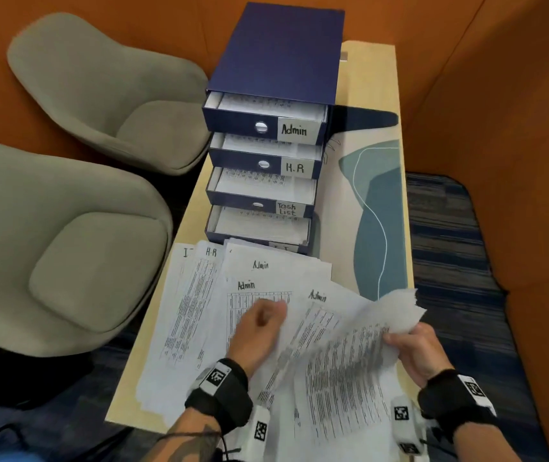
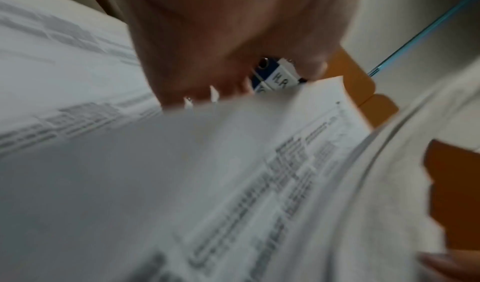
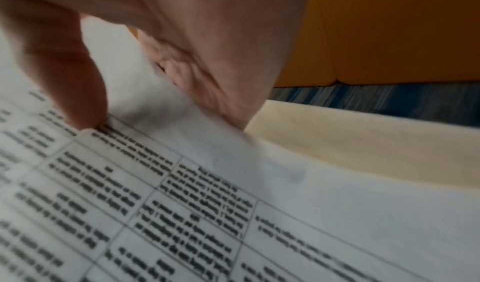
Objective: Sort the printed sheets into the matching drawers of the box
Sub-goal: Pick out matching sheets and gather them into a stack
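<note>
right hand (image 1: 415,353) pinches lifted sheets (image 1: 350,361) | left hand (image 1: 256,331) on spread

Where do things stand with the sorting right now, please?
Both hands, left and right, holding printed sheets over the pile. All four drawers open. Nothing blocking them.

**Orange booth with two grey chairs and a pale table**

Orange padded walls (image 1: 500,95) close in the space on the far side and the right, with seams running across the panels. Two grey upholstered shell chairs (image 1: 76,228) stand side by side to the left of a narrow light-wood table (image 1: 371,78), each with a separate seat cushion. A mat (image 1: 383,211) printed with teal and blue curved shapes lies on the table's right half. The floor is carpet (image 1: 450,235) in dark blue with lighter streaks. The light is soft and even.
</note>
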`<control>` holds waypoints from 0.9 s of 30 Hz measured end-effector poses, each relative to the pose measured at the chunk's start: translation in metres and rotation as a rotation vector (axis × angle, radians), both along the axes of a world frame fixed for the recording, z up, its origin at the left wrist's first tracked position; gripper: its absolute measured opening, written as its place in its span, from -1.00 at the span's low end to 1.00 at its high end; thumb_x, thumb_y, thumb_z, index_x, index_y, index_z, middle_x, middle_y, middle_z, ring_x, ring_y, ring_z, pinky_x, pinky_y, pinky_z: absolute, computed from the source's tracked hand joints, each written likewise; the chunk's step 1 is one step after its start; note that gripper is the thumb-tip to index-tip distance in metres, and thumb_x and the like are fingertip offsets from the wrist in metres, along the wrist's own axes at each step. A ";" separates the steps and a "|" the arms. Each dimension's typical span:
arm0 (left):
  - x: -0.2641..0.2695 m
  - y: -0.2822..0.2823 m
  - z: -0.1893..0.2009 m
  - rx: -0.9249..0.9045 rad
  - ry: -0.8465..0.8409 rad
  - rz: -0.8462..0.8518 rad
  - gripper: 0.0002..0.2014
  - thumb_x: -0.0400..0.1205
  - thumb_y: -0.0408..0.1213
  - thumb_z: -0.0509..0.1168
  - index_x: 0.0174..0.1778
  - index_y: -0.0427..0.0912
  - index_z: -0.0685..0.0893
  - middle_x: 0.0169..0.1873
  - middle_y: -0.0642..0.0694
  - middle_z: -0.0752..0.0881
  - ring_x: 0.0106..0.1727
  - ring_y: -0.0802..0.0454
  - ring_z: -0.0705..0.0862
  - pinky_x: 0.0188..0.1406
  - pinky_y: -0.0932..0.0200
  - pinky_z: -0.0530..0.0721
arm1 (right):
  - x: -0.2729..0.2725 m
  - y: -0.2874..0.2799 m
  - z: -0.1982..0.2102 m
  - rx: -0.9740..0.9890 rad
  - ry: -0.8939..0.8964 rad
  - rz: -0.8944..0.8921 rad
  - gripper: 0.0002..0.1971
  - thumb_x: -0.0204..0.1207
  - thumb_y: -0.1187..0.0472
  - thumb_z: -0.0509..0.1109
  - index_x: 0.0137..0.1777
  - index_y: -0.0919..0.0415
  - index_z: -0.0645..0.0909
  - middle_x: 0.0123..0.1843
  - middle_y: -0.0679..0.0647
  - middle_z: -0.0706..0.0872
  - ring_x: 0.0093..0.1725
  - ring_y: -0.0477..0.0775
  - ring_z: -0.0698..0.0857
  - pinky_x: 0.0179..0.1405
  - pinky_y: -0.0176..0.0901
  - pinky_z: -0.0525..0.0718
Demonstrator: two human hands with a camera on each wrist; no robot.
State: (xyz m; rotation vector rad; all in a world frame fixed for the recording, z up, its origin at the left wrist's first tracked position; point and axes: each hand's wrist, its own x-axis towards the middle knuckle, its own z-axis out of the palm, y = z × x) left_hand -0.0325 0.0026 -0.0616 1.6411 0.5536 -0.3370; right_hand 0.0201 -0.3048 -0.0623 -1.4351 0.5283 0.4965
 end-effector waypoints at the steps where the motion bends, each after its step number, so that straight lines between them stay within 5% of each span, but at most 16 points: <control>1: 0.004 0.010 -0.008 0.186 0.022 0.175 -0.42 0.51 0.44 0.38 0.17 0.03 0.67 0.17 0.00 0.76 0.26 -0.07 0.73 0.32 -0.07 0.68 | -0.001 -0.001 0.003 -0.036 -0.002 0.020 -0.63 0.43 0.75 0.28 0.21 0.59 0.66 0.08 0.47 0.83 0.06 0.48 0.84 -0.06 0.13 0.86; 3: 0.012 0.031 -0.019 0.488 0.086 0.327 -0.26 0.45 0.38 0.48 0.41 -0.04 0.59 0.38 -0.09 0.62 0.43 -0.17 0.60 0.46 -0.20 0.60 | -0.003 -0.004 0.005 -0.097 -0.003 0.053 -0.63 0.44 0.73 0.33 0.22 0.52 0.68 0.09 0.43 0.85 0.10 0.49 0.84 0.11 0.32 0.80; 7: 0.031 0.046 -0.031 0.790 0.141 0.099 -0.14 0.50 0.21 0.56 0.65 0.05 0.36 0.60 -0.08 0.41 0.59 -0.23 0.40 0.52 -0.32 0.44 | -0.001 -0.008 0.007 -0.174 -0.003 0.095 -0.55 0.41 0.72 0.41 0.27 0.40 0.68 0.11 0.35 0.86 0.13 0.44 0.84 0.30 0.50 0.69; 9: 0.043 0.052 -0.033 0.876 0.112 0.037 -0.39 0.55 0.12 0.55 0.50 0.08 0.57 0.53 -0.06 0.46 0.50 -0.17 0.44 0.43 -0.23 0.49 | 0.001 -0.006 0.010 -0.180 -0.013 0.106 -0.40 0.40 0.73 0.42 0.39 0.26 0.60 0.16 0.28 0.86 0.18 0.36 0.84 0.31 0.47 0.70; 11: 0.052 0.060 -0.032 0.916 0.071 0.066 -0.73 0.58 0.04 0.54 0.14 0.07 0.78 0.43 0.01 0.54 0.41 -0.09 0.47 0.34 -0.13 0.49 | 0.002 -0.005 0.014 -0.179 -0.022 0.081 -0.27 0.38 0.76 0.43 0.48 0.16 0.50 0.20 0.25 0.85 0.21 0.33 0.83 0.30 0.44 0.71; 13: 0.055 0.066 -0.035 0.904 0.035 0.091 -0.90 0.59 -0.04 0.54 -0.09 0.06 0.82 0.35 0.05 0.61 0.36 -0.06 0.50 0.28 -0.09 0.47 | 0.002 -0.004 0.019 -0.209 -0.022 0.089 -0.28 0.39 0.75 0.44 0.48 0.17 0.51 0.20 0.26 0.85 0.21 0.35 0.83 0.30 0.47 0.71; 17: 0.056 0.077 -0.040 0.887 0.014 0.030 -0.64 0.57 -0.02 0.56 0.28 0.11 0.74 0.44 0.05 0.53 0.42 -0.10 0.49 0.31 -0.14 0.49 | -0.005 0.004 0.030 -0.287 0.009 0.147 -0.63 0.49 0.68 0.40 0.23 0.38 0.69 0.04 0.29 0.89 0.07 0.34 0.88 0.23 0.43 0.75; 20: 0.063 0.088 -0.037 0.890 0.038 0.026 -0.90 0.63 -0.03 0.48 -0.04 0.07 0.84 0.32 0.10 0.62 0.33 -0.06 0.50 0.19 -0.06 0.43 | -0.010 0.011 0.037 -0.312 0.010 0.137 -0.68 0.49 0.67 0.41 0.18 0.40 0.71 0.01 0.29 0.89 0.05 0.34 0.88 0.19 0.35 0.77; 22: 0.064 0.095 -0.033 0.895 0.037 0.017 -0.85 0.63 -0.04 0.46 -0.24 0.08 0.79 0.25 0.14 0.67 0.28 -0.02 0.49 0.14 -0.02 0.39 | -0.012 0.013 0.038 -0.325 -0.001 0.140 -0.69 0.48 0.67 0.43 0.15 0.40 0.72 -0.01 0.29 0.89 0.04 0.34 0.88 0.15 0.31 0.77; 25: 0.054 0.099 -0.020 0.897 -0.098 0.001 -0.82 0.61 -0.03 0.52 -0.29 0.09 0.77 0.21 0.15 0.75 0.29 0.00 0.53 0.20 0.00 0.39 | -0.015 0.015 0.038 -0.332 -0.032 0.175 -0.70 0.45 0.67 0.45 0.10 0.39 0.75 -0.03 0.29 0.89 0.05 0.34 0.87 0.16 0.29 0.75; 27: 0.041 0.095 -0.004 0.734 -0.212 -0.007 -0.84 0.60 -0.07 0.55 -0.26 0.10 0.74 0.14 0.17 0.77 0.26 0.06 0.61 0.31 0.09 0.39 | -0.016 0.019 0.040 -0.327 -0.075 0.223 -0.78 0.39 0.68 0.48 -0.07 0.42 0.76 -0.12 0.28 0.87 -0.02 0.34 0.83 0.04 0.17 0.74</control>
